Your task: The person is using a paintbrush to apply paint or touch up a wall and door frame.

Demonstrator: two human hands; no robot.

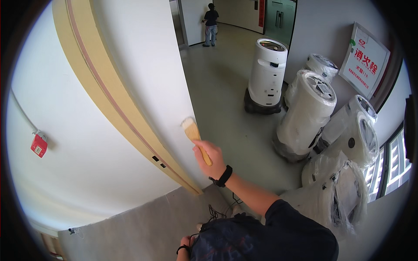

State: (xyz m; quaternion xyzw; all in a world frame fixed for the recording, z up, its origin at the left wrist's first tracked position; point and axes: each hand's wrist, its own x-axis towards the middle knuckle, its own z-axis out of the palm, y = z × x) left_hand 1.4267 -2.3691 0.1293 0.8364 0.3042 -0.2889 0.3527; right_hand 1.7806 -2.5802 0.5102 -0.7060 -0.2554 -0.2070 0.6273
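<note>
My right hand (210, 156) grips the wooden handle of a flat brush (193, 131) with pale bristles. The bristle end lies at the white wall (147, 65), close to its vertical outer corner. From this angle the bristles appear to touch the wall. Low in the view, beside my dark shirt, my left hand (186, 242) hangs near my body. A thin dark cable shows by it, and the fingers are partly hidden, so its grip is unclear.
A yellow door frame (114, 101) stands left of the brush. A white wheeled robot (267, 75) stands on the grey-green floor (222, 98). Several plastic-wrapped robots (305, 114) line the right side. Dark cables (215, 212) lie by my feet. A person (211, 24) stands farther back.
</note>
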